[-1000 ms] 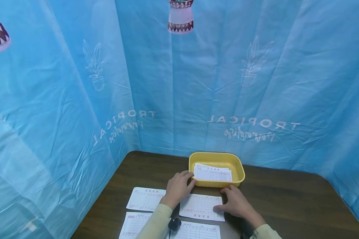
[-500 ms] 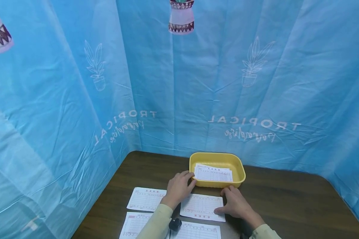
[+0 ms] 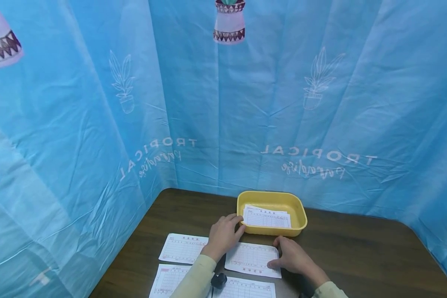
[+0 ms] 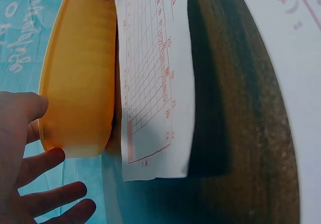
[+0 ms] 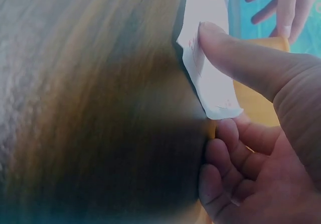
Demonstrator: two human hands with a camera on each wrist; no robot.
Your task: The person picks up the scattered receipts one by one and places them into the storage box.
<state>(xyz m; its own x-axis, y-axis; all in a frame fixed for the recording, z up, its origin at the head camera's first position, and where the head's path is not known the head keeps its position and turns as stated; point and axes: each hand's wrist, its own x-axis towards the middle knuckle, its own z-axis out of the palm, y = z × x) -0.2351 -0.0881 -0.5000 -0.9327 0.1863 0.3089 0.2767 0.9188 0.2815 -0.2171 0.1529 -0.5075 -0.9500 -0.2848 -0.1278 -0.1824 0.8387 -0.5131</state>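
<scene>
My left hand [image 3: 223,236] grips the front left rim of a yellow plastic bin [image 3: 270,231], its other fingers spread in the left wrist view. Inside the bin lie several printed form sheets [image 3: 267,219]. Just in front of it is another printed form sheet [image 3: 251,259], with red lines and a grid. My right hand [image 3: 295,255] pinches this sheet by its right end. The right wrist view shows the thumb [image 5: 215,35] flat on the paper, the other fingers curled at its far edge and the near corner bent.
More printed forms lie on the dark wooden table [image 3: 361,256]: one form [image 3: 182,249] at the left, another form [image 3: 167,280] below it, and a third form [image 3: 247,288] at the front. A blue curtain [image 3: 283,103] hangs right behind the table.
My right index finger has drawn back from the bin's front wall onto the sheet's edge, and the sheet's right corner now bends. The left hand keeps its place at the rim.
</scene>
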